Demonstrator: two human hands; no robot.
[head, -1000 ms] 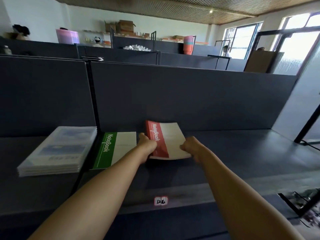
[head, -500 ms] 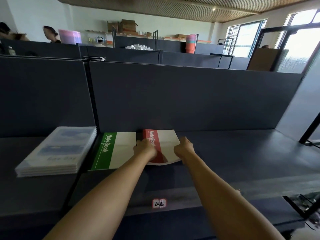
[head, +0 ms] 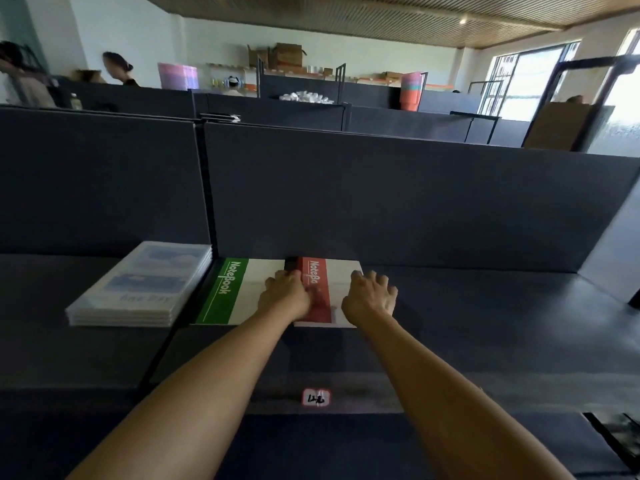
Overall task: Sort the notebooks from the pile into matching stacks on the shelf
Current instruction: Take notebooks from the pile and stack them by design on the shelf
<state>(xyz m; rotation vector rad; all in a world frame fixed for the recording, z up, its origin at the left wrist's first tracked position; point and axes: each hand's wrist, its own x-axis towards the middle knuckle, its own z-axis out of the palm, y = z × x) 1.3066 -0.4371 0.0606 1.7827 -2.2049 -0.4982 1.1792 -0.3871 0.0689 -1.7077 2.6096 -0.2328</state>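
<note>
The red notebook (head: 327, 292) is lying flat on the dark shelf (head: 485, 317), its far edge up against the grey back panel (head: 398, 202) and its left edge just beside the green notebook (head: 235, 291), with a narrow dark gap showing between the two at the far end. The left hand (head: 285, 296) is resting palm down across that gap, partly on the green cover and partly on the red strip, its fingers lying fairly straight and close together rather than curling round anything. The right hand (head: 369, 299) is sitting over the red notebook's right edge with its fingers spread and slightly bent, the tips reaching past the cover toward the shelf; whether they are pressing on the cover or only hovering I cannot tell. Further left, beyond a thin black divider (head: 207, 188), a stack of clear-wrapped booklets (head: 142, 289) is lying on the neighbouring shelf section. A small label (head: 316, 397) is sticking to the shelf's front edge between the forearms.
</note>
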